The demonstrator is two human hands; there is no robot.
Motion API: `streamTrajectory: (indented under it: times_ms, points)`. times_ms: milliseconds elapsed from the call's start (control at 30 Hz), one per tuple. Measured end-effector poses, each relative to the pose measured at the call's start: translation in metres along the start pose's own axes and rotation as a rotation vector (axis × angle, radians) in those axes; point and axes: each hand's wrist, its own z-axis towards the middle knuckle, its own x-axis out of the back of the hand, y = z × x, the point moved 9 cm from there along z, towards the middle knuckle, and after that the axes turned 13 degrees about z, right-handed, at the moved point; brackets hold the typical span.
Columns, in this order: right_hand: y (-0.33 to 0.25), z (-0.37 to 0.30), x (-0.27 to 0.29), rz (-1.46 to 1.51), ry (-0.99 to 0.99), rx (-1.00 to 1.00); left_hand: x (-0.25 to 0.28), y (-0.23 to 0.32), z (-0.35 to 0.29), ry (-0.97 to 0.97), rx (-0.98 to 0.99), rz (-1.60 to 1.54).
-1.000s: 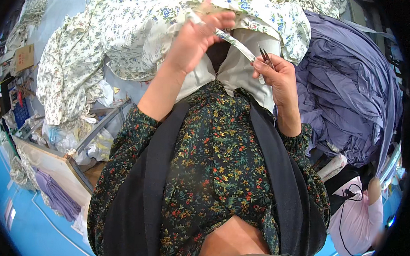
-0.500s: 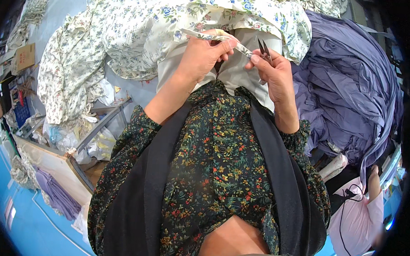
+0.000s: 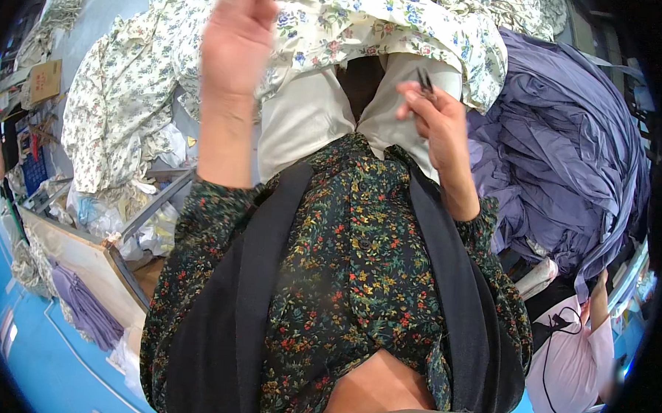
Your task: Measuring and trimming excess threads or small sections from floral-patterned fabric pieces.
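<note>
My right hand [image 3: 440, 117] is closed around small dark thread snips [image 3: 425, 81], whose blades point up and away from me. It hovers over my right thigh, near the hem of a white floral cloth [image 3: 353, 34] spread across my knees. My left hand [image 3: 238, 44] is raised at the far left over the same cloth. Motion smears it and the top edge cuts off part of its fingers, so its grip cannot be made out.
Purple fabric [image 3: 562, 157] is heaped to my right. More floral cloth [image 3: 117, 116] hangs at the left, beside a metal frame [image 3: 157, 203] with plastic bags. A cardboard box [image 3: 45, 81] stands farther left. At the lower right is another person in a pink top [image 3: 571, 365].
My left hand has left the narrow floral strip that both hands held and moved up and left. My right hand stays near its place with the snips. The strip no longer shows between them.
</note>
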Motion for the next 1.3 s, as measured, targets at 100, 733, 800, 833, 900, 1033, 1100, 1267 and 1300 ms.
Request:
streamTrajectory:
  times_ms: [100,733,800,833,900,1033,1100,1267,1300]
  points:
    - [0.01,0.022,-0.036,0.173,-0.081,-0.041,-0.005,0.034,0.004,-0.098,0.045,-0.054]
    - [0.03,0.021,-0.048,0.075,-0.137,-0.11,0.02,-0.144,-0.134,0.14,0.845,0.395]
    - [0.039,0.032,-0.04,0.088,-0.022,-0.063,0.019,-0.142,-0.141,0.131,0.839,0.393]
    - [0.045,0.039,-0.044,0.089,-0.022,-0.064,0.019,-0.14,-0.143,0.127,0.831,0.392]
    - [0.067,0.054,-0.064,0.193,-0.165,-0.229,0.023,-0.137,-0.145,0.141,0.824,0.428]
    - [0.063,0.049,-0.058,0.152,-0.171,-0.219,0.025,-0.125,-0.143,0.165,0.796,0.567]
    - [0.052,0.039,-0.06,0.146,-0.166,-0.158,0.021,-0.126,-0.139,0.217,0.769,0.454]
    - [0.035,0.024,-0.059,0.048,-0.119,-0.108,0.022,-0.134,-0.119,0.264,0.596,0.278]
    - [0.027,0.023,-0.059,-0.001,-0.103,-0.02,0.023,-0.131,-0.117,0.272,0.576,0.312]
